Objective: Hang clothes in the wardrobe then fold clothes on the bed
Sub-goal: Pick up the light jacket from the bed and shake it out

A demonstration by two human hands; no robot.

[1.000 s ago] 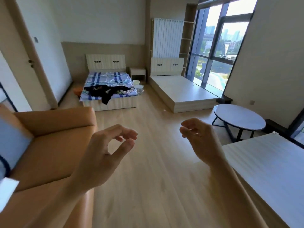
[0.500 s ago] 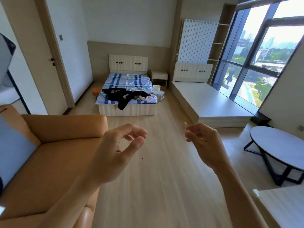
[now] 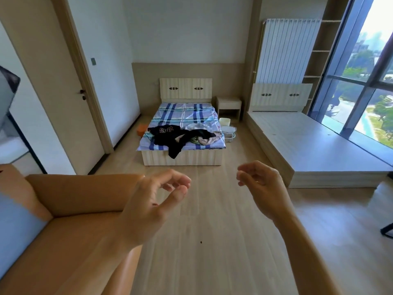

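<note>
floor: wood, smooth | sofa: leather-like, matt | clothes: cloth

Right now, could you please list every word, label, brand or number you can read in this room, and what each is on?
No text can be read.
Pale print on the black garment lying on the bed: too blurred to read.
Dark marks on the headboard: seemingly ornaments, not letters.
</note>
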